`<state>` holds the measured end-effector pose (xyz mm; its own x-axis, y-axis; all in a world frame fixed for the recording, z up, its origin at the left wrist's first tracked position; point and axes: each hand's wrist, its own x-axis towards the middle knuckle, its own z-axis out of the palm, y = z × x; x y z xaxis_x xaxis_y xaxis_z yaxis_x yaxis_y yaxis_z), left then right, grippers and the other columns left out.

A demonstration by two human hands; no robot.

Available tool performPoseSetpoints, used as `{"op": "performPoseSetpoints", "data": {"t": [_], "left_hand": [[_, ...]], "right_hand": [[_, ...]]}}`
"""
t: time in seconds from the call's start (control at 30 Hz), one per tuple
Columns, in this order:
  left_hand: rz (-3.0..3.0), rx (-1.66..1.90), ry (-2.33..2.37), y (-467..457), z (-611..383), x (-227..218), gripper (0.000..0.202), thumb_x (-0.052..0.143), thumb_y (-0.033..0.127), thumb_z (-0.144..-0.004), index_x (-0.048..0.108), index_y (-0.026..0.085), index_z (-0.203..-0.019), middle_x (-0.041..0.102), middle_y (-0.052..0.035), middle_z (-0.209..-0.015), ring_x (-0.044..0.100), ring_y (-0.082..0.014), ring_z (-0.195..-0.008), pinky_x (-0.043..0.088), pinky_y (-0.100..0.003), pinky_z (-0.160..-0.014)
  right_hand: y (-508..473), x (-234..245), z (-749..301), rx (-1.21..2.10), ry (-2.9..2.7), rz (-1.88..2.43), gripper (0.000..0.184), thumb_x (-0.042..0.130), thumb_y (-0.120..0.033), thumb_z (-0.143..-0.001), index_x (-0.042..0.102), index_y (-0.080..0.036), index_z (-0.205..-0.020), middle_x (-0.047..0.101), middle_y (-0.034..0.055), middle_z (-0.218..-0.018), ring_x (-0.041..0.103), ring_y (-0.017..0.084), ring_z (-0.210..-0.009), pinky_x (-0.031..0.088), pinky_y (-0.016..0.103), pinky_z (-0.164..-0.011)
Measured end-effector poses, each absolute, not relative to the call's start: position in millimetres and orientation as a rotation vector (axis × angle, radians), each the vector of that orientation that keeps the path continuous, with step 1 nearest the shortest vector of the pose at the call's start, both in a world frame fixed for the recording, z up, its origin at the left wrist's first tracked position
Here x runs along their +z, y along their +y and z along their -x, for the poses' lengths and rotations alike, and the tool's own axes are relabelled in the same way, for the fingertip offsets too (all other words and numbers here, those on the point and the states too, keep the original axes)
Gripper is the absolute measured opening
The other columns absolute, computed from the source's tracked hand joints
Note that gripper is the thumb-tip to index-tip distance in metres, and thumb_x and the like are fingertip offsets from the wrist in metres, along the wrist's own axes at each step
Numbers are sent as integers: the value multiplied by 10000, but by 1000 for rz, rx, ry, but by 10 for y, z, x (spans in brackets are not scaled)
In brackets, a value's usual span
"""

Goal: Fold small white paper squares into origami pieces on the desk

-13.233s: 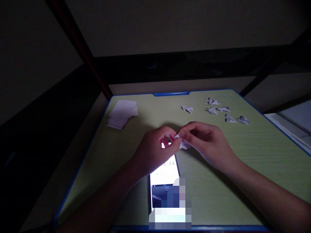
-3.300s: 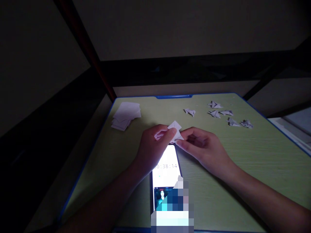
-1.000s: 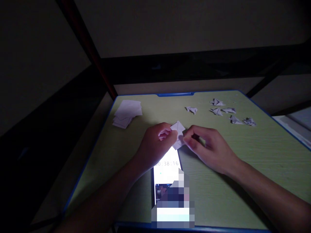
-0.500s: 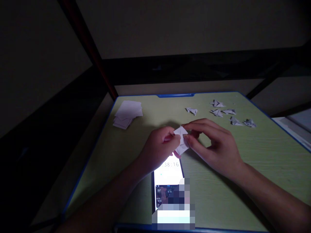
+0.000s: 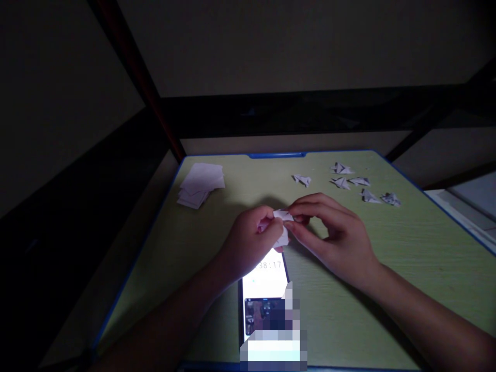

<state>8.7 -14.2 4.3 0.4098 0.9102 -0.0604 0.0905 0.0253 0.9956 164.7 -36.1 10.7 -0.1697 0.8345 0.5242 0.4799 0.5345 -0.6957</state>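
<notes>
Both hands share a pinching grip on the folded paper piece (image 5: pixel 282 217). The left hand (image 5: pixel 248 243) clamps its near-left edge between thumb and fingertips. The right hand (image 5: pixel 337 237) nips its right side, with the fingers arched over it. The piece is held just above the table (image 5: pixel 406 248), near the middle.

Half a second ago the piece showed a broad diamond face between the fingers. Now it looks smaller and more bunched, with the fingertips closed in on it, so a flap appears to have been folded down and is being pressed. The dim light hides the crease itself.

A lit phone (image 5: pixel 265 281) lies flat directly below the hands on the near side, its top edge partly covered by the left hand. A stack of paper squares (image 5: pixel 199 183) sits far left. Six folded figures (image 5: pixel 360 186) lie scattered far right, well apart from the hands. A dark frame (image 5: pixel 294 111) runs behind the table's far edge. Nothing lies between the hands and the paper.
</notes>
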Motion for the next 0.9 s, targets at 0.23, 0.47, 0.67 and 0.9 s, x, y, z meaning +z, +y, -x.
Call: {"op": "performPoseSetpoints", "data": {"t": [0.23, 0.47, 0.67, 0.9], "left_hand": [[-1510, 840, 1001, -154, -72, -4, 177, 477, 272, -791, 498, 155, -660, 569, -1, -593, 572, -106, -520, 492, -198, -442], [-1406, 832, 990, -166, -86, 29, 177, 474, 254, -780, 496, 157, -633, 568, 1, -574, 566, -101, -496, 482, -189, -425], [-1342, 870, 965, -146, -96, 58, 177, 494, 247, -766, 493, 155, -614, 513, 27, -554, 547, -88, -468, 500, -187, -407], [-1430, 893, 962, -162, -93, 35, 161, 492, 241, -791, 498, 155, -654, 523, 30, -573, 549, -80, -504, 475, -161, -429]], "right_hand": [[-357, 110, -1628, 569, -1736, 1094, 22, 622, -169, -771, 621, -184, -786, 595, 53, -831, 566, 174, -787, 461, 330, -687], [-362, 127, -1634, 539, -1798, 1078, 75, 588, -132, -769, 605, -205, -763, 584, 41, -826, 568, 187, -819, 455, 349, -732], [-366, 125, -1679, 460, -1900, 1025, 153, 569, -95, -755, 602, -223, -832, 594, 46, -894, 567, 194, -870, 450, 349, -758], [-369, 118, -1645, 645, -1756, 1092, 52, 575, -173, -784, 596, -199, -744, 593, 41, -810, 568, 182, -794, 449, 332, -696]]}}
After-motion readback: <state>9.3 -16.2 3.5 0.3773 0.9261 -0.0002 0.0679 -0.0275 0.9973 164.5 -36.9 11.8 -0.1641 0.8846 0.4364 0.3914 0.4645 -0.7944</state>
